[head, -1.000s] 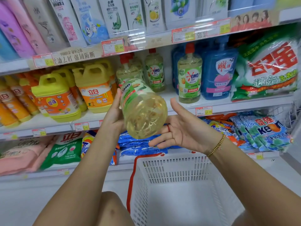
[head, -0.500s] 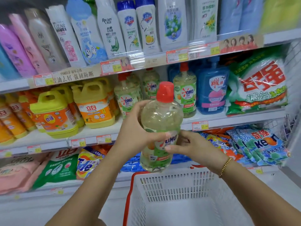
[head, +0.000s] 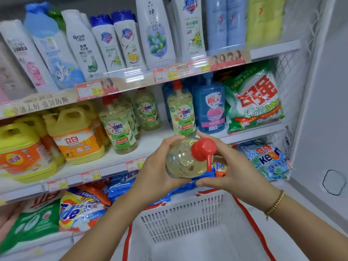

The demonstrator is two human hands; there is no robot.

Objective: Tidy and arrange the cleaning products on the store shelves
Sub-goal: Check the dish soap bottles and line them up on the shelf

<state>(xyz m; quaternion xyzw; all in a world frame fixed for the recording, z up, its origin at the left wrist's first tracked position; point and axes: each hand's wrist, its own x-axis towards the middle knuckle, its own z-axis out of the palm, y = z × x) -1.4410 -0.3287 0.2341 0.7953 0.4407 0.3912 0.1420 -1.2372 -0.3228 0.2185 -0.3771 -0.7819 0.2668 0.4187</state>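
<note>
A clear OMO dish-soap bottle (head: 179,161) with a red cap is tipped so its cap points at the camera. My left hand (head: 156,166) grips its left side and my right hand (head: 231,168) grips its right side, in front of the middle shelf (head: 116,162). Three more OMO bottles stand on that shelf: one at the left (head: 119,129), one further back (head: 147,110) and one at the right (head: 181,112).
Yellow detergent jugs (head: 75,136) fill the shelf's left, a blue bottle (head: 211,108) and a green powder bag (head: 254,100) its right. Shampoo bottles (head: 120,42) stand above; bagged powders (head: 81,211) lie below. A white basket (head: 188,221) with red trim sits under my hands.
The bottle went from base-toward-me to upright to cap-toward-me. Both hands now grip it, and it sits lower and further right, in front of the shelf edge.
</note>
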